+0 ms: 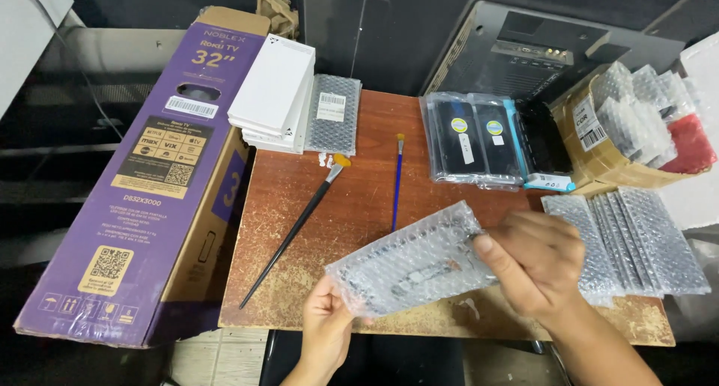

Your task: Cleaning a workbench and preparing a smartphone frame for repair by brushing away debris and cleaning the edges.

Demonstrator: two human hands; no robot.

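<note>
While I look down from my head camera, my left hand (326, 320) pinches the near corner of a bubble-wrapped packet (408, 262), and my right hand (535, 260) grips its far end, holding it just above the wooden worktop (359, 199). Two brushes (299, 225) lie beyond it, and more wrapped packets (636, 240) sit to my right beside a cardboard box (622, 157).
</note>
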